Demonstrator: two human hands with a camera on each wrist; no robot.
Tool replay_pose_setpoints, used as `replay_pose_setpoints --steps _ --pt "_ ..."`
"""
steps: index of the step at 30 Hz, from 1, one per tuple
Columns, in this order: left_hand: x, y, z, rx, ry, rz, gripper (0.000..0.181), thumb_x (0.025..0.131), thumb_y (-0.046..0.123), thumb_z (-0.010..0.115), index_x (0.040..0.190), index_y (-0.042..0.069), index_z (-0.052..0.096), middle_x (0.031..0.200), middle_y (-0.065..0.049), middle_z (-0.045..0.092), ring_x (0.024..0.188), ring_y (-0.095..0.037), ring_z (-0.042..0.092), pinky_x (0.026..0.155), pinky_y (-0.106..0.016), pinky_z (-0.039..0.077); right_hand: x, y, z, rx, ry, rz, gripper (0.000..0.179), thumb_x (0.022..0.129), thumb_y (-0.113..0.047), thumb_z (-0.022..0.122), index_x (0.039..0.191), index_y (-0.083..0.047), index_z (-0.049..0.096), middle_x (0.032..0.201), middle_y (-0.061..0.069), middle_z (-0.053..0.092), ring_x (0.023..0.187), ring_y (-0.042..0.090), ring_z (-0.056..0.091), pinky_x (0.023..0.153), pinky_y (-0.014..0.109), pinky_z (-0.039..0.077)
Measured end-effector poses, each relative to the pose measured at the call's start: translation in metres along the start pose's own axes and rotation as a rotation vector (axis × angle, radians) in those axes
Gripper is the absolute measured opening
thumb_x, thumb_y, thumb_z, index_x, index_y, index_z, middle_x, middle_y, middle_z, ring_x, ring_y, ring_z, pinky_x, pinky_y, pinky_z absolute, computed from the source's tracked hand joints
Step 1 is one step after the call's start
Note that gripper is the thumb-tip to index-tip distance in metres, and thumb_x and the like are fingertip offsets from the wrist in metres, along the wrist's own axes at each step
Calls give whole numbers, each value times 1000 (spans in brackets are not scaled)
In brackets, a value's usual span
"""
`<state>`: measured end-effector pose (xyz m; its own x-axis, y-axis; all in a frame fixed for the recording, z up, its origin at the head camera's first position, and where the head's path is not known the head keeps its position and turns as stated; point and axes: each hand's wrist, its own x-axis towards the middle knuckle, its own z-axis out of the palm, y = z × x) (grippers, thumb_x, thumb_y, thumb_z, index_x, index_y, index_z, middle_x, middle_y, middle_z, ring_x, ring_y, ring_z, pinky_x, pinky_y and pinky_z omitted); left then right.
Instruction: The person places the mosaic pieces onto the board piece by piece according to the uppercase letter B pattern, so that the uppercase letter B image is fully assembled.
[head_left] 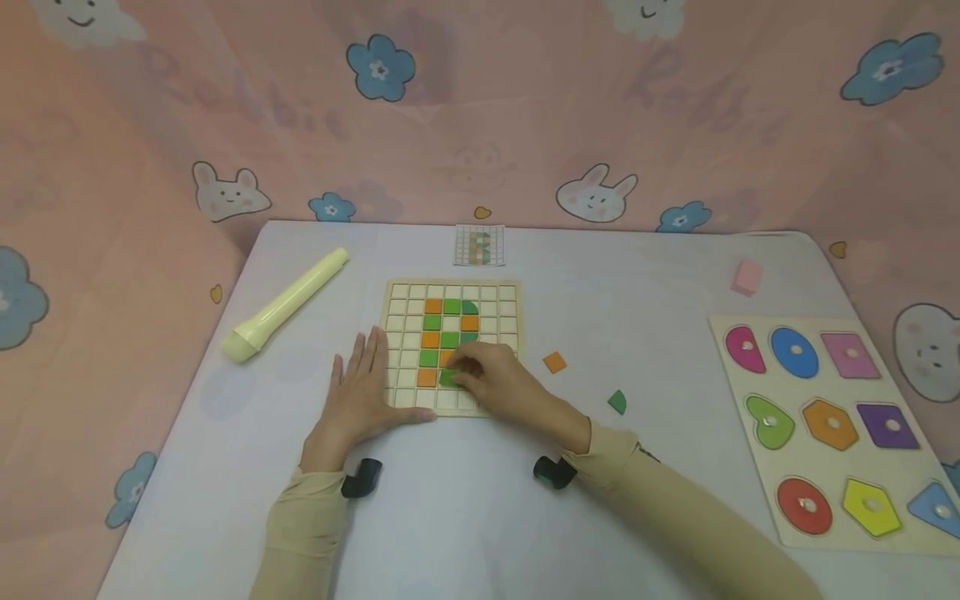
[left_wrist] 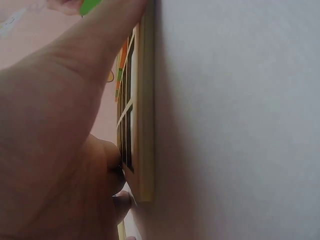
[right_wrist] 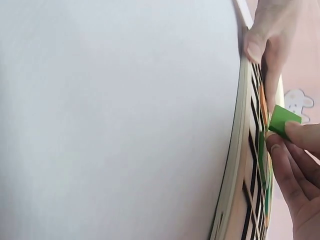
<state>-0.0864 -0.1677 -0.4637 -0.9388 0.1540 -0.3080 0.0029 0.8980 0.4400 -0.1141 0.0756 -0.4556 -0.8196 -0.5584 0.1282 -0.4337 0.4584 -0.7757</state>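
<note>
A wooden grid board (head_left: 499, 400) lies on the table, with orange and green tiles set in several of its cells. My left hand (head_left: 358, 404) rests along the board's left edge, fingers straight and thumb spread across the near edge. Over the lower middle of the grid, my right hand (head_left: 501, 379) pinches a green square tile (right_wrist: 282, 120) between thumb and fingers. That hand covers part of the board's right side in the head view. Right of the board lie a loose orange square tile (head_left: 555, 362) and a dark green quarter-round tile (head_left: 617, 402).
Behind the board lies a small pattern card (head_left: 480, 247). A pale yellow microphone-shaped object (head_left: 288, 304) is at the left. On the right are a pink block (head_left: 747, 277) and a shape-puzzle board (head_left: 795, 392) with knobbed pieces. A patterned pink cloth (head_left: 480, 108) hangs behind.
</note>
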Motion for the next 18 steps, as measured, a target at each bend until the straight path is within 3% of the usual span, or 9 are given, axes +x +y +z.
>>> replay_pose_setpoints --steps 4,11,18 --pt "0 0 0 1 1 5 150 74 71 86 168 -1 -6 179 -19 -6 167 -38 -9 132 -66 -5 5 -6 9 18 -13 7 10 94 -1 78 103 -3 75 97 7 78 85 13 69 77 22 60" --pt "0 -1 1 16 9 15 149 75 72 85 168 -1 -5 179 -18 -5 167 -38 -8 132 -66 -4 9 -13 22 -91 -58 72 9 95 -14 80 103 -11 78 98 0 77 91 11 67 83 26 56" --pt "0 -2 2 17 8 11 148 75 72 84 168 0 -5 179 -17 -6 167 -37 -9 132 -66 -5 11 -18 26 -147 -70 81 5 93 -14 82 97 -11 82 101 0 74 97 15 61 85 31 55"
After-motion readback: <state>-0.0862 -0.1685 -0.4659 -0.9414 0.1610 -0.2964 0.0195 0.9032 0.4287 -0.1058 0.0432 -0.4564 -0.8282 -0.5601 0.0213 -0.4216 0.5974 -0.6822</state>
